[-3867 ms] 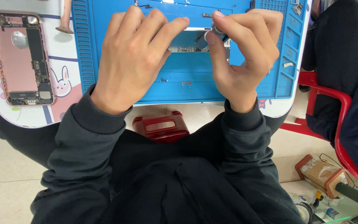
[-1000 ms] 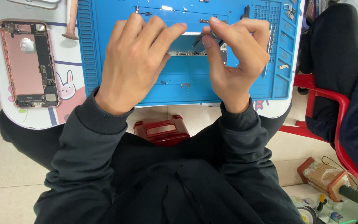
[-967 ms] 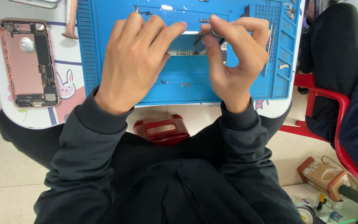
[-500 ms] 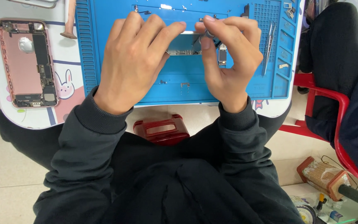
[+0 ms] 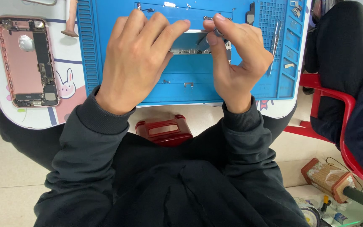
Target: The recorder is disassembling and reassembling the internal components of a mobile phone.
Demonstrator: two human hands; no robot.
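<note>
My left hand (image 5: 141, 59) lies over the blue work mat (image 5: 190, 90), its fingertips holding down the left end of a narrow phone circuit board (image 5: 190, 46). Just right of it, my right hand (image 5: 238, 63) pinches a thin dark-tipped tool (image 5: 210, 37) between thumb and forefinger. The tool's tip points down at the board's upper right part. Both hands' fingertips nearly meet above the board, and much of the board is hidden under them.
An opened pink phone body (image 5: 27, 61) lies on the white table at the left. Tweezers (image 5: 275, 37) and small loose parts (image 5: 188, 84) rest on the mat. A red stool (image 5: 164, 130) sits below the table edge. Another person sits on a red chair (image 5: 337, 98) at right.
My right hand has shifted left with the tool, bringing its fingertips close to my left hand's over the board. My left hand has stayed on the board.
</note>
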